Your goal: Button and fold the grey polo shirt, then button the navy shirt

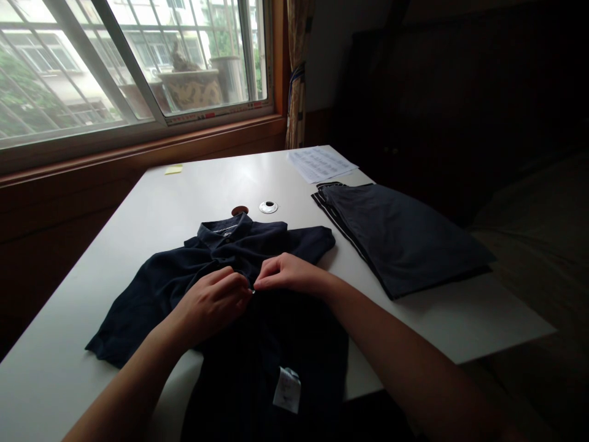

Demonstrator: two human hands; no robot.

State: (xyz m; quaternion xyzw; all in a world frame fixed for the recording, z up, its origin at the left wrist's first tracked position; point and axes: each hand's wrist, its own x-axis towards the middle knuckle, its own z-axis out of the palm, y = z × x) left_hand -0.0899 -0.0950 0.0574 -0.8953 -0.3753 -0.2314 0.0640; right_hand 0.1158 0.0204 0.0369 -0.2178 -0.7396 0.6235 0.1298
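A dark navy collared shirt (151,294) lies spread on the white table, its collar toward the window and its lower part toward me. My left hand (218,301) is closed, its fingers pinching the front of the shirt around mid-chest. Just to its right, my right hand (288,272) pinches the same stretch of cloth between thumb and forefinger. A small pale spot shows between the fingertips, too small to make out. Lower on the shirt, a white label (288,390) sticks out. The cloth under both hands is dark and partly hidden by them.
Folded dark garments with striped edges (405,236) lie on the right of the white table (110,236). Printed papers (322,163) and a yellow sticky note (173,169) rest at the far end. A round metal ring (269,207) and a brown disc (240,210) sit beyond the collar.
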